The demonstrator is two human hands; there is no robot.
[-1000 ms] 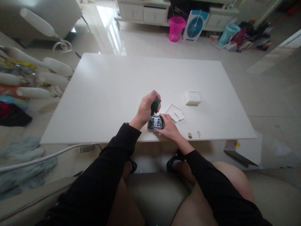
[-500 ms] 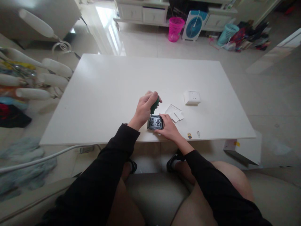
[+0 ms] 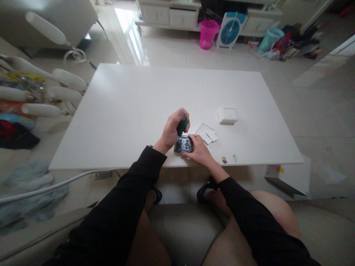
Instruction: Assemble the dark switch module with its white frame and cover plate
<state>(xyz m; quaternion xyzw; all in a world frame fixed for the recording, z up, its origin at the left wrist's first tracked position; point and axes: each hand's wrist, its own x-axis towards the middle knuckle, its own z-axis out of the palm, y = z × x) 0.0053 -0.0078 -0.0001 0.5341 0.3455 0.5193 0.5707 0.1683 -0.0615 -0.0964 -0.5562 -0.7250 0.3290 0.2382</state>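
Note:
My left hand (image 3: 172, 129) is wrapped round the dark green handle of a screwdriver (image 3: 181, 126), held upright over the left part of a wall switch (image 3: 183, 144). The screwdriver's tip is too small to make out. With its cover off, the switch shows a black inside with two mechanisms, and it lies near the table's front edge. My right hand (image 3: 199, 149) grips the switch by its right side, fingers at the far edge and thumb at the near one. Just beyond this hand lie a white cover frame (image 3: 201, 128) and flat white switch plates (image 3: 209, 138).
A white boxed socket (image 3: 228, 115) stands on the white table (image 3: 144, 92) to the right. A small yellow figure (image 3: 224, 160) and a small pale key-like piece (image 3: 235, 158) lie by the front edge. White lamp arms (image 3: 69, 79) reach toward the table's left side.
My left hand has turned about the screwdriver handle, its fingers now curled further round the far side. My right hand and the switch stay in place. The view has shifted slightly.

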